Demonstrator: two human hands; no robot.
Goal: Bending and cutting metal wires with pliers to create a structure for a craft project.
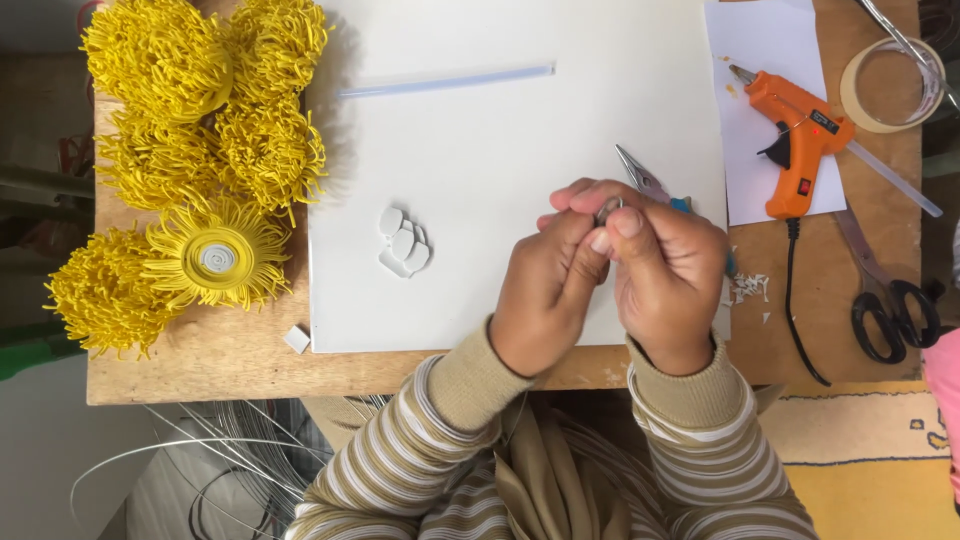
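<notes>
Left hand (pixel 545 290) and right hand (pixel 665 280) seen pressed together, fingertips pinched on small grey petal-shaped piece (pixel 607 209), held just above white rectangular sheet (pixel 500 130). Slim metal pliers (pixel 645 182) tucked in right hand, tip pointing away. Cluster of grey petal cut-outs (pixel 404 243) laid on sheet, left of hands. Orange glue gun (pixel 797 135) noted farther right on wooden surface (pixel 200 370). Yellow fringed foam flowers (pixel 200 140) piled far left.

Six yellow foam flowers (pixel 215 255), two hands (pixel 610 275)
</notes>
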